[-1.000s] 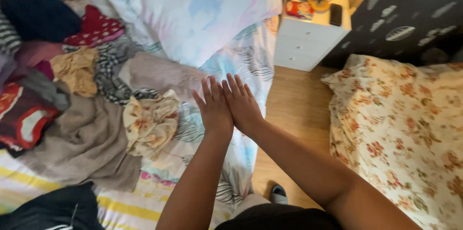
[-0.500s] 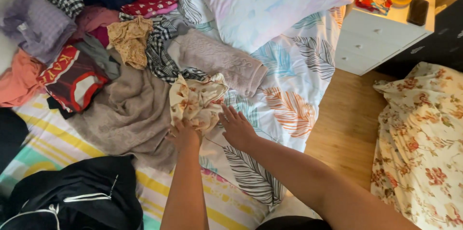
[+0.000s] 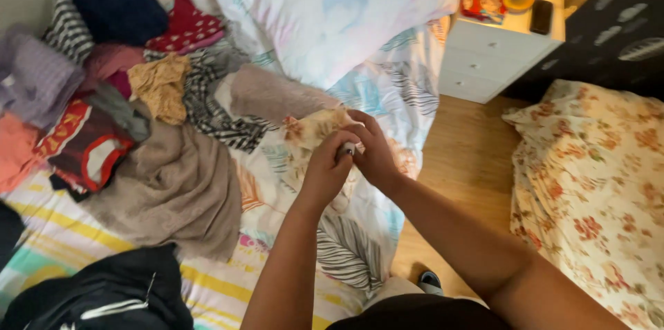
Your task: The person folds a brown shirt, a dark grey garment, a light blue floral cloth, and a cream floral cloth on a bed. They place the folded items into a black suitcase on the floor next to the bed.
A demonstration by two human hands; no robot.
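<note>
Centrally, a bed [image 3: 207, 288] covered by a striped and leaf-printed sheet is shown, with a large pale pillow [image 3: 346, 12] laid at its head. A heap of clothes [image 3: 124, 108] is spread over the far half of the bed, away from the open floor; a grey-brown garment [image 3: 173, 185] lies at the heap's near edge, and a black garment [image 3: 104, 295] lies at the bed's foot. A floral quilt [image 3: 595, 185] is piled across the floor from the bed. Between bed and quilt, a strip of wooden floor [image 3: 463, 164] is left open. A white nightstand [image 3: 491, 53] is set beside the bed's head; a lamp, a dark phone and colourful items are carried on its top. Above the bed's floor-side edge, a small floral cloth [image 3: 315, 129] is held up, gripped by both hands. The left hand [image 3: 328, 167] is closed on its lower part, and the right hand [image 3: 373, 150] is closed on it just beside the left, the two touching.
</note>
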